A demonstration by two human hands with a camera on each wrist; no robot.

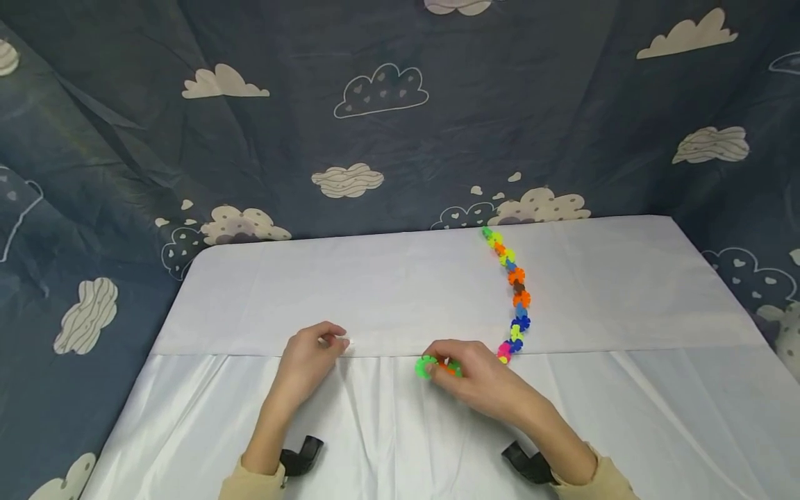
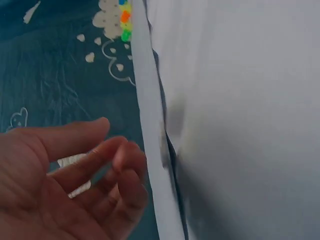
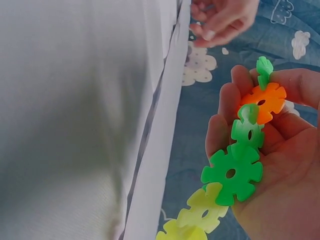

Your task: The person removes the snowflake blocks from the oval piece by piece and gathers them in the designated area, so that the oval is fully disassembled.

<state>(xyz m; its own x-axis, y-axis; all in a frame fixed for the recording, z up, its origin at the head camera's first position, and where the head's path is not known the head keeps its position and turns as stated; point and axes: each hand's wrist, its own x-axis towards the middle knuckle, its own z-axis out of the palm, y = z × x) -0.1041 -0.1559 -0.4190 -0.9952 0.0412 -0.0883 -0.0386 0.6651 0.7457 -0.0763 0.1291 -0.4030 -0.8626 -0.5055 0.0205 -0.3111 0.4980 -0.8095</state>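
My right hand (image 1: 481,382) pinches the end of a chain of interlocking flower-shaped plastic discs, a green disc (image 1: 425,367) showing at the fingertips. In the right wrist view a green disc (image 3: 264,70) sits between thumb and fingers, with an orange disc (image 3: 270,102), more green discs (image 3: 231,173) and yellow discs (image 3: 202,212) running down along the palm. A long multicoloured run of such discs (image 1: 521,300) lies from beside that hand to the table's far edge; the part behind the hand is hidden. My left hand (image 1: 310,361) hovers to the left, fingers loosely bent, holding nothing.
A white cloth covers the table (image 1: 250,298), with a crosswise fold near the hands. Behind it hangs a dark blue curtain (image 1: 281,139) printed with clouds. Black wrist mounts (image 1: 303,456) stick out inward from both wrists.
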